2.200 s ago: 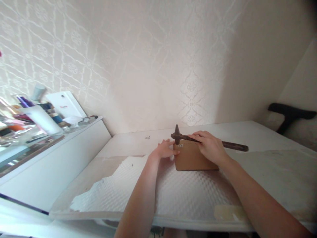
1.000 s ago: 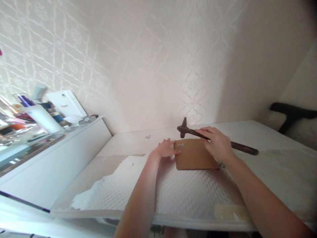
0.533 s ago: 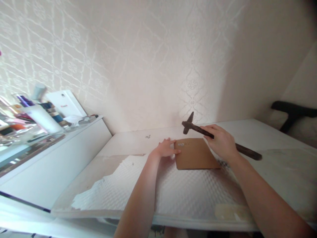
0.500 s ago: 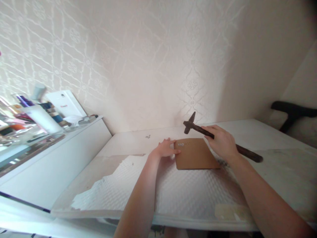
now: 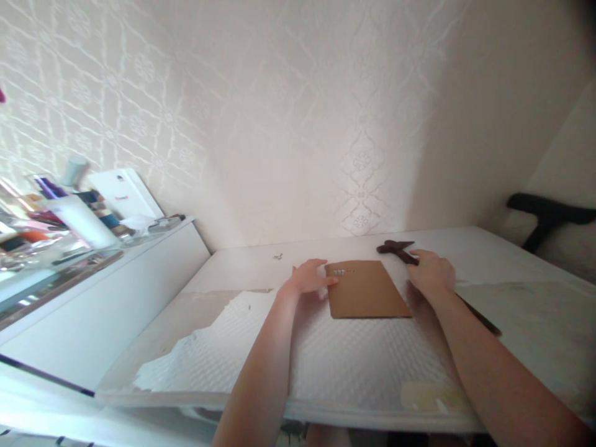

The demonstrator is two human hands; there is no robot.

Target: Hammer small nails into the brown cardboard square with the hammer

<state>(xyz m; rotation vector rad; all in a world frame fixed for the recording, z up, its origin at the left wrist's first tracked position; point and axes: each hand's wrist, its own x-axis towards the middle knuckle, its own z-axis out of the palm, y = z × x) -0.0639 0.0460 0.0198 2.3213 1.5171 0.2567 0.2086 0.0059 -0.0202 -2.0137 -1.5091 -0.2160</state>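
Observation:
A brown cardboard-like panel (image 5: 367, 295) lies on a white quilted mat (image 5: 344, 357). Near its far left corner sits a row of small metal pieces (image 5: 339, 272), with tiny dark holes or marks beside them. My left hand (image 5: 313, 276) rests on the panel's left edge, its fingers apart and the thumb on the top face. To the right of the panel, my right hand (image 5: 433, 273) is closed round the dark handle of a hammer (image 5: 395, 248). The hammer lies low at the table surface, its head towards the wall and its handle end showing past my wrist.
Some small metal bits (image 5: 278, 256) lie on the white table (image 5: 233, 267) near the wall. At the left, a white cabinet (image 5: 139, 298) holds bottles, a white box (image 5: 125, 194) and clutter. A black T-shaped object (image 5: 542, 214) stands at the right.
My right hand has brought the hammer down and to the right, from above the panel to the table beside it. My left hand has stayed at the panel's left edge.

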